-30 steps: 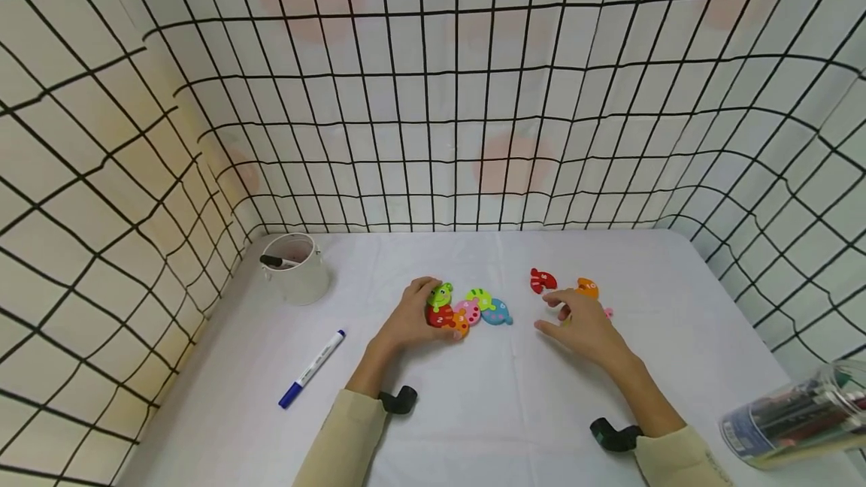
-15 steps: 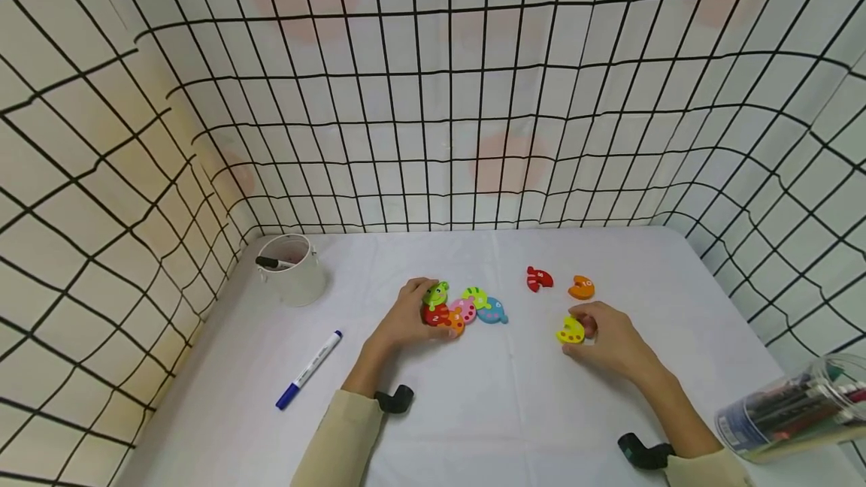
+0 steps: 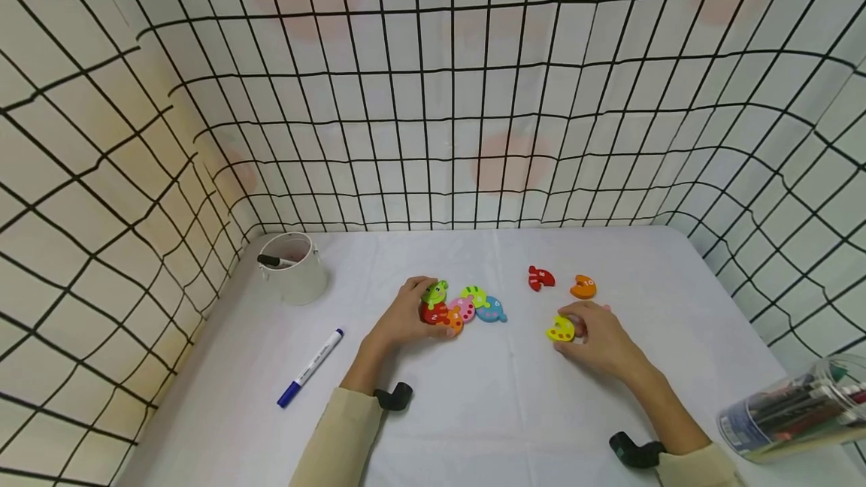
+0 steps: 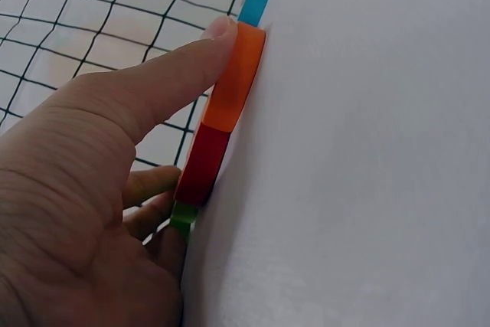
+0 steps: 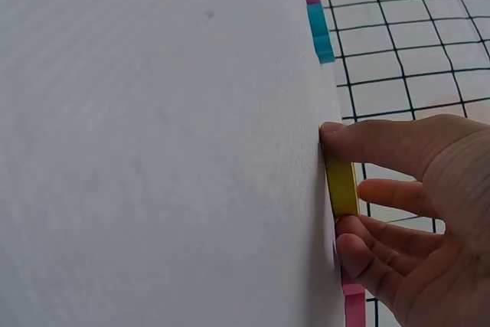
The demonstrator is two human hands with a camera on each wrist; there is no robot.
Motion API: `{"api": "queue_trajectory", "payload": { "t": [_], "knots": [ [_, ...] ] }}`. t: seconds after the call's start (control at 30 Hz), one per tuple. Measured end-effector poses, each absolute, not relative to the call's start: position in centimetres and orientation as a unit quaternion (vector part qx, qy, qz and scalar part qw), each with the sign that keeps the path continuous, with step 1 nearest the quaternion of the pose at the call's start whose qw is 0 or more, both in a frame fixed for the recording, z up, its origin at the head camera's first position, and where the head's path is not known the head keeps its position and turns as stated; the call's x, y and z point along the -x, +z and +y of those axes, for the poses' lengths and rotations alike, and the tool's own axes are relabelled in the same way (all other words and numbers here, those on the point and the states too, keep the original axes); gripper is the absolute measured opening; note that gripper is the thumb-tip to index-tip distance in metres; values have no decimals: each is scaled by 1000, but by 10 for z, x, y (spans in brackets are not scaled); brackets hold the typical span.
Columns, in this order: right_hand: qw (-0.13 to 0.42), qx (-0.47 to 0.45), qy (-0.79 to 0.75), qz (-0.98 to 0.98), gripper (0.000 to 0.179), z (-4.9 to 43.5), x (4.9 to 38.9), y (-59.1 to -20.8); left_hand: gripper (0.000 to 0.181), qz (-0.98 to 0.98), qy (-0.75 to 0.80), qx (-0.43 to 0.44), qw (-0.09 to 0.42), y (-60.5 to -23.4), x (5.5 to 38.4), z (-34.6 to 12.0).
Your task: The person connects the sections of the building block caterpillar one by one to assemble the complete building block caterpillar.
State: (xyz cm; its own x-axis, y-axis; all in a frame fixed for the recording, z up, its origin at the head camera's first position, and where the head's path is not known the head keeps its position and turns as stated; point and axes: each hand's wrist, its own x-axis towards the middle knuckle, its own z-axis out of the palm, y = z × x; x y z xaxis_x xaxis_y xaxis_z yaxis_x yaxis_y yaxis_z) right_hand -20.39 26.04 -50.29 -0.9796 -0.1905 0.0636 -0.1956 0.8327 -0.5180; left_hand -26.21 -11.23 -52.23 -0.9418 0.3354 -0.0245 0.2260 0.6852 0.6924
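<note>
Joined number-puzzle pieces form a small caterpillar: a smiling green head (image 3: pixel 437 291), a red piece (image 4: pixel 204 165), an orange piece (image 4: pixel 236 78), a pink one (image 3: pixel 463 309), a lime one (image 3: pixel 476 294) and a blue one (image 3: pixel 492 310). My left hand (image 3: pixel 404 318) grips its left end, thumb against the orange edge and fingers round by the head. With thumb and fingers, my right hand (image 3: pixel 604 338) pinches a yellow spotted piece (image 3: pixel 561 329), apart from the blue end. A pink piece (image 5: pixel 354 308) shows beyond the right fingers, mostly hidden in the head view.
Loose red (image 3: pixel 540 278) and orange (image 3: pixel 583 287) pieces lie behind the right hand. A white pail (image 3: pixel 303 280) with a black-capped pen stands back left. Nearer is a blue-capped marker (image 3: pixel 310 368). A clear jar of pens (image 3: pixel 778 415) lies at right. Black grid mesh surrounds the table.
My right hand reached the yellow piece, gripped it, and has since slid it slightly left toward the chain. The left hand keeps its hold on the joined pieces.
</note>
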Motion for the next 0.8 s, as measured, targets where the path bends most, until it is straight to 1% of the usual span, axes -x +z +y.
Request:
{"api": "queue_trajectory", "payload": {
  "t": [0.17,0.33,0.53,0.8],
  "knots": [
    [-8,-93,281,-955,56,256,208,-503,101,918,360,-149,69,-522,263,-117],
    [2,-87,291,-953,56,247,213,-499,102,920,360,-139,63,-525,262,-123],
    [16,-106,307,-946,54,230,221,-493,102,919,363,-140,58,-527,263,-125],
    [13,-115,321,-940,51,208,227,-491,102,918,366,-144,49,-524,263,-125]
  ]
}}
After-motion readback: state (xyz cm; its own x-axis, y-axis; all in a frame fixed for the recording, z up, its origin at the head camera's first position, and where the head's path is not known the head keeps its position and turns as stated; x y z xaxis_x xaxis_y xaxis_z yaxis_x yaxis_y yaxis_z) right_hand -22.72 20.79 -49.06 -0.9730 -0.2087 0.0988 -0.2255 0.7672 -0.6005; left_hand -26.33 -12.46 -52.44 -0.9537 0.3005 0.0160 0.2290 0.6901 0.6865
